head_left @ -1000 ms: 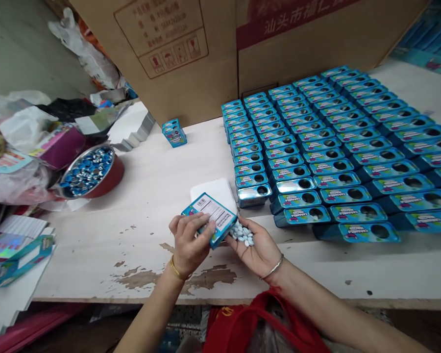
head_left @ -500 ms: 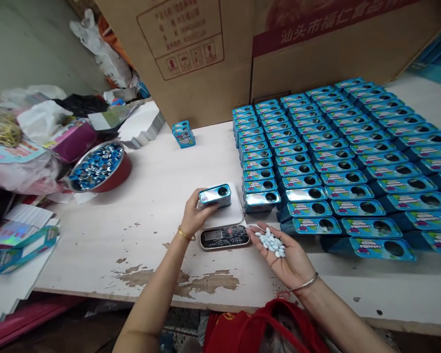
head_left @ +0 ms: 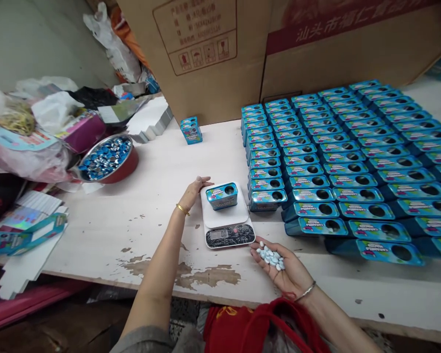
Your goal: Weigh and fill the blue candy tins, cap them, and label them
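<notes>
Right now the left hand (head_left: 193, 193) lies open beside the left edge of the small white kitchen scale (head_left: 226, 218), fingers (head_left: 203, 180) loosely stretched and holding nothing; whether they touch the platform, cannot tell. One blue printed metal tin (head_left: 222, 195) with a round hole in its top sits alone on the scale platform, released. The right hand (head_left: 283, 270) rests palm up on the pale scuffed wooden worktop (head_left: 147, 215) just right of the scale's dark display, fingers half curled, cupping a heap of small pale-blue tablets (head_left: 270, 257). So the tin is placed, but the tablets are in the palm, not in it. The display reading is too small to make out. To the right, well apart from the scale, long rows of matching blue tins (head_left: 338, 162) lie side by side, holes up; filled or not, cannot tell. A single blue tin (head_left: 191, 130) stands by the big brown cardboard carton (head_left: 213, 63) at the back. A red round bowl (head_left: 107, 159) of blue and silver pieces sits far left, next to bags and flat card packaging. A red bag (head_left: 250, 326) is at the bottom edge.
</notes>
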`<state>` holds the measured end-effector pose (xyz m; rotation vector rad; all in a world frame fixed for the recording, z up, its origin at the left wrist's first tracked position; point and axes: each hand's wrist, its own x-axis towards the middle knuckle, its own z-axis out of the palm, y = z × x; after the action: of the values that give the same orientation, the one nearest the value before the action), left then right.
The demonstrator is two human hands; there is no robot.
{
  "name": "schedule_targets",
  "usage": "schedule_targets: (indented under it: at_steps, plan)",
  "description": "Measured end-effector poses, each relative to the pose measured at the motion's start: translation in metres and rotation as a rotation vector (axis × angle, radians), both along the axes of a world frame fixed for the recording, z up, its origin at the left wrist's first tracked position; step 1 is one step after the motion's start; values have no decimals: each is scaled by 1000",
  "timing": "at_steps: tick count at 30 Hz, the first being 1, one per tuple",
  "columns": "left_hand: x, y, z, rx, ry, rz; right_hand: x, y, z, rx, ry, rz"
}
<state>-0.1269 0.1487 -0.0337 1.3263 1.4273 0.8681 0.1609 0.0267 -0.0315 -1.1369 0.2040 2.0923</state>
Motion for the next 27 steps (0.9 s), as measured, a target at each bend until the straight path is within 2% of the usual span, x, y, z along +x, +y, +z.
schedule_targets:
  at_steps: [9, 13, 15, 17, 19, 20, 21, 22, 24, 25, 27]
  plan:
    - [-3, -46, 3, 28, 62, 52, 2, -24, 2, -24, -33, 194]
    - [-5, -67, 4, 69, 111, 64, 5, -29, 4, -12, -50, 202]
    - [-1, -79, 11, 176, 226, 118, 7, -29, 5, 1, -58, 177]
    - [11, -97, 22, 376, 387, 261, 9, -28, 8, -5, -56, 140]
    - [31, -119, 38, 599, 504, 394, 10, -26, 14, -21, -17, 98]
    - [44, -132, 46, 683, 526, 400, 10, -25, 17, -26, 20, 83]
    - [58, -144, 54, 720, 522, 336, 10, -25, 20, -24, 65, 74]
    - [73, -155, 61, 704, 506, 206, 10, -25, 22, -16, 112, 70]
    - [102, -174, 69, 583, 480, -101, 7, -25, 26, 4, 187, 77]
    - [116, -180, 70, 517, 481, -214, 6, -26, 27, 12, 212, 78]
    - [136, -185, 67, 415, 506, -324, 4, -28, 26, 26, 242, 64]
